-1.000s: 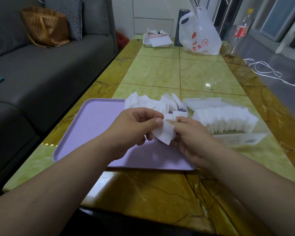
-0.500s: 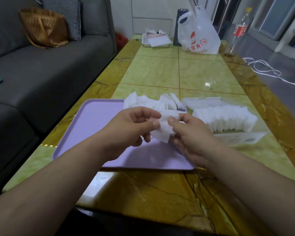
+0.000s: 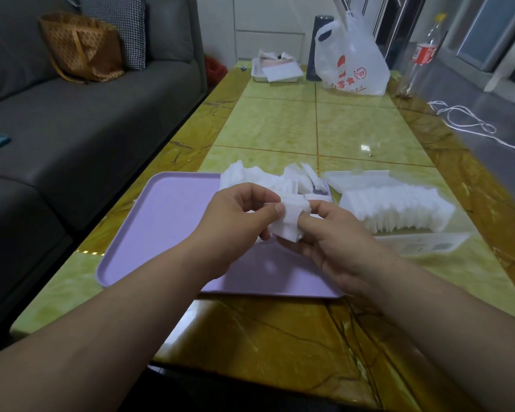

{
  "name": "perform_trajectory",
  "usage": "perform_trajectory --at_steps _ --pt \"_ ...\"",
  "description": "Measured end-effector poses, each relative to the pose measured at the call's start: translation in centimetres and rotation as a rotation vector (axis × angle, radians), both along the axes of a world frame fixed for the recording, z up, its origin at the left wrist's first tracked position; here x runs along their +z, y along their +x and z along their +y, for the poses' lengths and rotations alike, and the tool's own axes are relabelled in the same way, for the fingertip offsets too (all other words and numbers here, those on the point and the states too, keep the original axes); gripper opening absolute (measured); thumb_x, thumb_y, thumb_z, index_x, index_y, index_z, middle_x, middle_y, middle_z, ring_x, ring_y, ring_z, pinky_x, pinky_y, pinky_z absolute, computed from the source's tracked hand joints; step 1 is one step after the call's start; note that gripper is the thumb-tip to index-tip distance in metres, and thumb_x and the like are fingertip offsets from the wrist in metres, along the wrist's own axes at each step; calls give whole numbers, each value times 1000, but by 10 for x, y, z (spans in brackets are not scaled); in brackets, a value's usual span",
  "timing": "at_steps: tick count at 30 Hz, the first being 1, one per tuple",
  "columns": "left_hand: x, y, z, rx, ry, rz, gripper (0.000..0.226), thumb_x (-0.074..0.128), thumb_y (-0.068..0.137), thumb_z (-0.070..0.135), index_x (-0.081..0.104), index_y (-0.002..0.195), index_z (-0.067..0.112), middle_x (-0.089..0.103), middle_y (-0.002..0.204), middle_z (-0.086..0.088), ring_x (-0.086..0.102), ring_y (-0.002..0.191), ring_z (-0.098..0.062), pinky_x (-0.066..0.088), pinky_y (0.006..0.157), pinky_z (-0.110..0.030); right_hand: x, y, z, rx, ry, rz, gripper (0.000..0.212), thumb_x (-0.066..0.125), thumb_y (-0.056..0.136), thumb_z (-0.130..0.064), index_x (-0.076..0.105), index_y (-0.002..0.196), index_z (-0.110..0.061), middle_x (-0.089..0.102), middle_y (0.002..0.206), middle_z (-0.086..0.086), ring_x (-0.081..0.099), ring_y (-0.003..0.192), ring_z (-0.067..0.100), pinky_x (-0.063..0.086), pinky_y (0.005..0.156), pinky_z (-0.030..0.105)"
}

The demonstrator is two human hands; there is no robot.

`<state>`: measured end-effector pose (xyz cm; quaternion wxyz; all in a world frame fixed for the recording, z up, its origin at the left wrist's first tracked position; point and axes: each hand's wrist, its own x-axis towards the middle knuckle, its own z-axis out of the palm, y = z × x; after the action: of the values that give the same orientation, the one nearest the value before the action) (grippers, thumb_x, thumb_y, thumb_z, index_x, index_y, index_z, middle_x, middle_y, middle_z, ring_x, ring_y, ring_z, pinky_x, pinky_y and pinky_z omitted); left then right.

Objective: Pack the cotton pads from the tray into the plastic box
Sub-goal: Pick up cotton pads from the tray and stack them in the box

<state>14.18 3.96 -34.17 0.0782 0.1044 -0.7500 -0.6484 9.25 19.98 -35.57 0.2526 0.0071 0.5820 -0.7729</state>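
Hardly shifted: left hand (image 3: 238, 217) and right hand (image 3: 338, 236) both pinch the white square cotton pads (image 3: 290, 223); clear plastic box (image 3: 428, 245) lies rightward, nearer the right hand.

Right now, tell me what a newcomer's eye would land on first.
At centre, the left hand and right hand pinch a small stack of cotton pads above the lilac tray. A loose heap of pads lies in the tray's far right corner, and right of it the plastic box holds a packed row.
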Motion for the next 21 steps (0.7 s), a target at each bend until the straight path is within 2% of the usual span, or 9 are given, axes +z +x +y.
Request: perform_trajectory --at_steps 5,8,10,12,13,16,17,21 --pt "-4 -3 4 85 -77 36 6 77 91 21 73 91 16 69 80 -1 56 55 -6 48 52 -17 1 1 -1 31 -31 -22 24 54 104 -4 61 127 3 74 117 24 73 112 35 60 96 46" --pt "-7 -5 6 114 -159 59 7 75 92 24 71 90 19 71 87 -4 55 59 -6 47 51 -15 6 2 1 64 -86 -74 29 52 102 -6 61 128 3 70 125 27 69 118 39 58 100 48" --pt "-9 -5 7 122 -218 69 8 73 93 27 69 90 20 70 87 -3 54 61 -7 45 52 -13 8 2 3 119 -109 -70 40 64 95 -14 61 131 3 69 128 27 67 121 40 55 104 50" --pt "-9 -5 6 115 -260 70 8 72 92 27 66 94 22 66 83 2 52 59 -4 43 53 -12 6 3 4 145 -24 9 48 77 90 -18 62 130 2 72 125 23 71 116 36 56 103 48" --pt "-8 -5 4 103 -256 60 13 75 91 29 65 98 24 65 81 5 51 57 -1 44 53 -13 4 3 4 129 23 51 45 78 89 -14 62 128 1 74 122 22 73 113 33 58 101 47" --pt "-7 1 -11 -14 -248 -33 42 86 81 34 62 116 33 61 77 7 56 62 -1 48 60 -17 -3 3 6 118 92 129 32 68 91 9 63 121 -1 76 113 21 75 105 32 63 88 40" --pt "-6 5 -16 -74 -289 -59 44 87 79 32 64 117 34 61 77 6 56 64 -3 48 62 -20 -4 3 7 140 129 160 30 65 91 12 64 117 -3 76 110 20 75 102 30 63 87 39" --pt "-6 16 -27 -157 -453 -34 15 86 81 24 78 93 23 57 66 4 45 57 -2 36 53 -14 -9 7 5 209 416 414 25 69 93 0 67 114 -14 79 108 10 74 107 25 57 101 44"
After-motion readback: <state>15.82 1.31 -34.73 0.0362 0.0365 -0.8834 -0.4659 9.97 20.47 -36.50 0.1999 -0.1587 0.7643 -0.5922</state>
